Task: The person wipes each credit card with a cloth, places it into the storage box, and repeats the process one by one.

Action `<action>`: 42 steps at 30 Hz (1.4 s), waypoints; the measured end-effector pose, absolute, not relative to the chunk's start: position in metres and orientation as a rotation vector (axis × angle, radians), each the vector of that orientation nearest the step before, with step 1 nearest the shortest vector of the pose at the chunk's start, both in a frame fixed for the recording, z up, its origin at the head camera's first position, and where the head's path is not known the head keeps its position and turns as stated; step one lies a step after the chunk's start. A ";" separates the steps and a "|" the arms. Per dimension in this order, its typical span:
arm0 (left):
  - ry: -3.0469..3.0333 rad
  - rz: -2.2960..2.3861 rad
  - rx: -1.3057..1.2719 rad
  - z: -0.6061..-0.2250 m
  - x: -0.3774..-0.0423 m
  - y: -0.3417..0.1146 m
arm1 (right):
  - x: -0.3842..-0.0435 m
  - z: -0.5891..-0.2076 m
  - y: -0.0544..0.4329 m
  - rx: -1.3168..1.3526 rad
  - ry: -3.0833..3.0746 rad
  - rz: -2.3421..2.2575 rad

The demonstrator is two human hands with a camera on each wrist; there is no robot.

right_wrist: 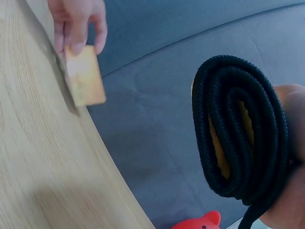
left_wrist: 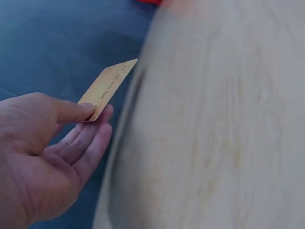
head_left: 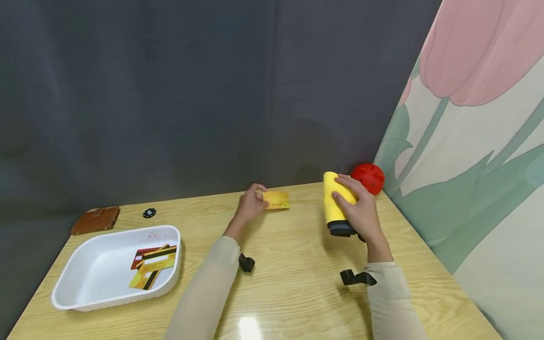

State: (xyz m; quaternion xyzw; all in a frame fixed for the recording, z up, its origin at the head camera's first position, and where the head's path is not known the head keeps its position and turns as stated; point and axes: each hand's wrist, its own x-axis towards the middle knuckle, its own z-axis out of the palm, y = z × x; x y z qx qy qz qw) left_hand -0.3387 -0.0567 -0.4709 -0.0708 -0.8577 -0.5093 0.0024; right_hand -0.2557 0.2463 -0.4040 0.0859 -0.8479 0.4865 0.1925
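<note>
My left hand (head_left: 250, 204) pinches a gold bank card (head_left: 278, 200) between thumb and fingers, near the table's back edge. In the left wrist view the card (left_wrist: 107, 88) sticks out from the thumb tip, a row of dark digits along it. To the right, my right hand (head_left: 362, 205) grips a rolled yellow cloth (head_left: 330, 200) with a dark border, held upright above the table. The right wrist view looks onto the coiled dark end of this cloth (right_wrist: 214, 129). Parts of the right hand are hidden behind the roll there.
A white tray (head_left: 89, 298) at the left holds several bank cards (head_left: 159, 259). Behind it lie a brown leather wallet (head_left: 97, 220) and a black poker chip (head_left: 149, 213). A red, round animal figure (head_left: 370, 177) sits at the back right corner by the patterned wall.
</note>
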 end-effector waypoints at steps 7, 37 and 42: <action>-2.449 -1.783 -0.213 -0.447 -0.310 -0.066 | -0.255 -0.404 0.247 0.233 -2.407 1.354; -2.186 -1.745 -0.266 -0.439 -0.219 -0.113 | -0.241 -0.399 0.184 0.619 -2.252 1.363; -2.164 -1.759 -0.283 -0.439 -0.219 -0.112 | -0.238 -0.402 0.170 0.692 -2.241 1.370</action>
